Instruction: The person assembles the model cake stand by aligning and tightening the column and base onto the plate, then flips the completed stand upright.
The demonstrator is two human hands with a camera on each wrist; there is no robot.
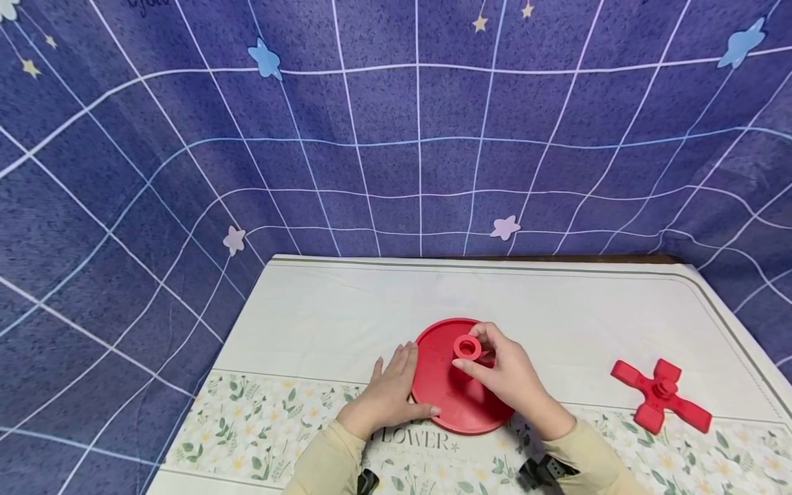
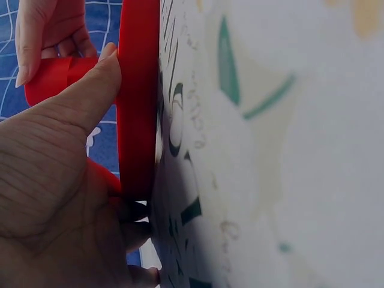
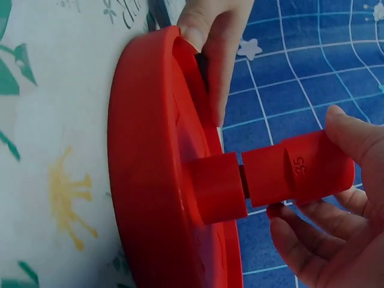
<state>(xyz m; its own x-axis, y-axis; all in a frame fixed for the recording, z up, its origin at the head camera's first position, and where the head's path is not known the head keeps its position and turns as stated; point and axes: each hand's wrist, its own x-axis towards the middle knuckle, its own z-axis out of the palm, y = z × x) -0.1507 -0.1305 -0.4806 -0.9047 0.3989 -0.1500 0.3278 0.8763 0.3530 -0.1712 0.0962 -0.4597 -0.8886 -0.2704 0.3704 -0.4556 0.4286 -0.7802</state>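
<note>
A round red disc [image 1: 436, 388] with a raised rim lies flat on the table. My left hand [image 1: 392, 395] rests against its left edge with fairly straight fingers, its thumb at the near rim. Between thumb and fingers, my right hand [image 1: 510, 375] holds a red hollow cylinder [image 3: 270, 174] marked "35". The cylinder stands above the short post [image 3: 219, 189] at the disc's middle, in line with it. A narrow dark gap shows between the two in the right wrist view.
A red cross-shaped piece [image 1: 665, 388] with a central knob lies on the table at the right. The table has a white cloth [image 1: 346, 302] with a flowered band [image 1: 266, 426] along the front. A blue curtain [image 1: 383, 165] hangs behind and at both sides.
</note>
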